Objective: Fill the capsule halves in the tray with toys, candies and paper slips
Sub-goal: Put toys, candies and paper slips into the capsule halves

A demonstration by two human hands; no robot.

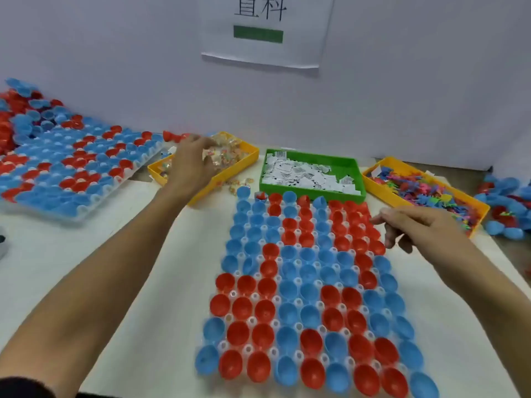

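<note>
A clear tray [260, 257] in front of me holds rows of red and blue capsule halves, open side up. My left hand [191, 165] reaches into the yellow bin of wrapped candies [250, 152], fingers curled down into the candies. Whether it grips any is blurred. My right hand [416, 228] hovers over the tray's far right corner, fingers loosely curled, with nothing visible in it. Behind the tray stands a green bin of paper slips [311, 173]. At the right, a yellow bin holds colourful small toys [425, 191].
A second tray of capsule halves [71, 165] lies at the left, with a loose pile of halves [20, 110] behind it. More loose halves [508, 208] lie at the far right. A few candies [240, 182] are spilled between bins. A wall closes the back.
</note>
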